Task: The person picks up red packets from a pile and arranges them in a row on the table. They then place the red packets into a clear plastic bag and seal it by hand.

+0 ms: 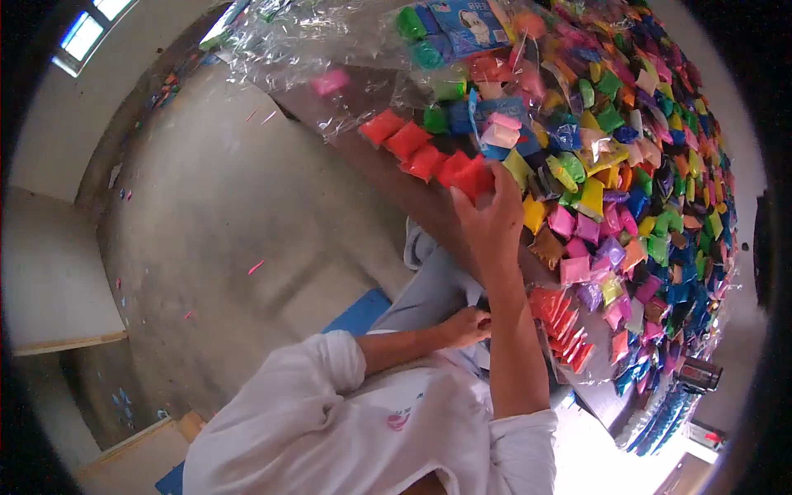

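Note:
My right hand (495, 206) reaches over the table edge, thumb and fingers closed around a small red packet (466, 175). More red packets (408, 142) sit in a row along the edge, just left of that hand. My left hand (469, 327) is curled low in front of my body, near my lap; whatever is in its fingers is hidden. Close to my right forearm, a clear plastic bag (565, 330) contains several orange-red packets lined up in a stack.
A large heap of small multicoloured packets (610, 181) covers the table (396, 186). Clear plastic wrap (305, 49) and a blue printed pack (469, 25) lie at the far end. Scraps dot the concrete floor (198, 206). Something blue (359, 310) is beside my leg.

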The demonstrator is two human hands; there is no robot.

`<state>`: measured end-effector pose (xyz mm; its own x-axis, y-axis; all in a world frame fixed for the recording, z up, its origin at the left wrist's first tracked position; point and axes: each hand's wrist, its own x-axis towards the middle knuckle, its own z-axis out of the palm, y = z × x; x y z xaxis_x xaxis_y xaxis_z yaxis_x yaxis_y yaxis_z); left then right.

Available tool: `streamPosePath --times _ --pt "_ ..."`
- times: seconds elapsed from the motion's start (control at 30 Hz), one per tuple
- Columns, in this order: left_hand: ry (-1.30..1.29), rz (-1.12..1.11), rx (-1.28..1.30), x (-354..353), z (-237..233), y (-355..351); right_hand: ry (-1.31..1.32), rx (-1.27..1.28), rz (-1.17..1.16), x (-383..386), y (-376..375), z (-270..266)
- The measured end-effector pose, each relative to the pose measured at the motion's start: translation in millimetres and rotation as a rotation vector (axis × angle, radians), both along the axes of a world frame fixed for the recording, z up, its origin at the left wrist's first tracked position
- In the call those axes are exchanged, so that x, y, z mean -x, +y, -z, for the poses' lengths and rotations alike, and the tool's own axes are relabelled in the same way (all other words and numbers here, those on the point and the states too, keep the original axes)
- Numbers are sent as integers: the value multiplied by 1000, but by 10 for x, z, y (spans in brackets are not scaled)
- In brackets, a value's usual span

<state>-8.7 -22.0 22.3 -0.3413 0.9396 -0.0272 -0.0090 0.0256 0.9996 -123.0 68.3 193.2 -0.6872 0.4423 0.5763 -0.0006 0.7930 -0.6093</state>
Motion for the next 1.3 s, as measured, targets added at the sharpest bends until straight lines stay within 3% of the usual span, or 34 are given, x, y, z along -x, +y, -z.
streamPosePath --times 0.1,0.2,0.27,0.37,0.6,0.7,0.77,0.8,0.87,0.9,0.97,1.17,1.3 --pt "-171 -15 -2 -46 16 58 -84 20 -117 190 85 127" --pt "46 -52 -45 -267 728 178 -115 -105 -163 240 88 213" --pt "-432 -89 -96 -393 1131 253 -149 -164 -144 226 59 174" --pt "-331 -162 -156 -426 1187 292 -204 -191 -114 223 37 196" --pt "-604 -129 -132 -358 850 213 -210 -168 -114 31 49 206" --pt "-455 -60 -202 -184 484 105 -183 -93 -87 -205 31 200" --pt "97 -71 -141 -89 309 60 -222 -119 -79 -310 37 146" --pt "93 -65 -138 -116 275 63 -254 -148 -74 -350 39 131" --pt "-410 -49 -19 -134 199 84 -252 -182 -69 -370 38 126" --pt "-411 -47 -17 -89 62 62 -250 -217 -69 -372 36 127" --pt "-126 15 35 75 -251 -3 -203 -202 -65 -357 87 178" --pt "-272 136 200 152 -322 -14 -246 -223 -81 -364 156 274" --pt "-328 69 105 120 -321 -20 -318 -295 -138 -415 49 153"
